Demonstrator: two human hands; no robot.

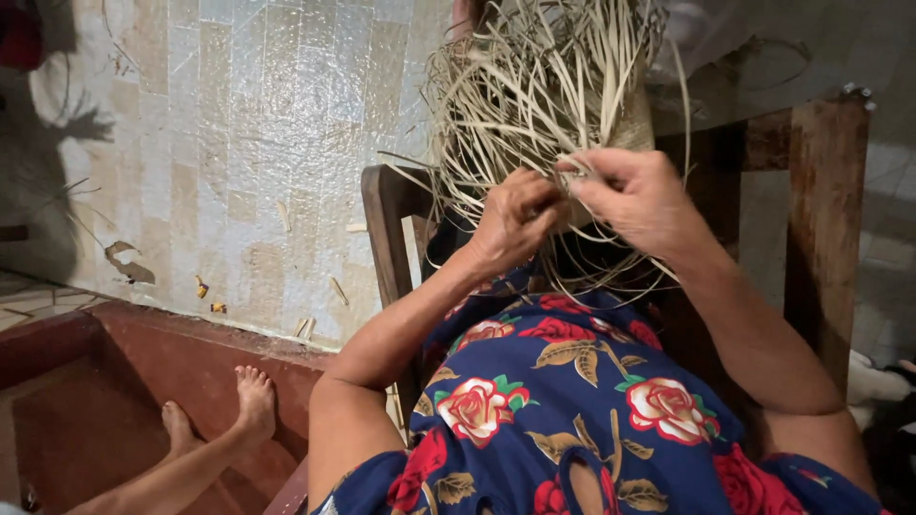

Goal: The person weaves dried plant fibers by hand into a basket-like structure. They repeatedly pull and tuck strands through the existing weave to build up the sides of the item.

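A bundle of pale dry straw strips (pixel 534 86) fans out above my lap, part of a half-woven piece. My left hand (pixel 513 217) pinches strands at the bundle's lower edge, fingers curled shut on them. My right hand (pixel 637 198) grips neighbouring strands just to the right, thumb and fingers closed. Both hands almost touch each other. Loose strips hang down below them over my blue dress with red roses (pixel 563 401).
A dark wooden chair (pixel 386 229) stands in front of me, and a wooden table leg (pixel 825 219) rises at the right. Another person's bare feet (pixel 250 405) rest on the red step at lower left. Straw scraps lie on the pale tiled floor (pixel 239 143).
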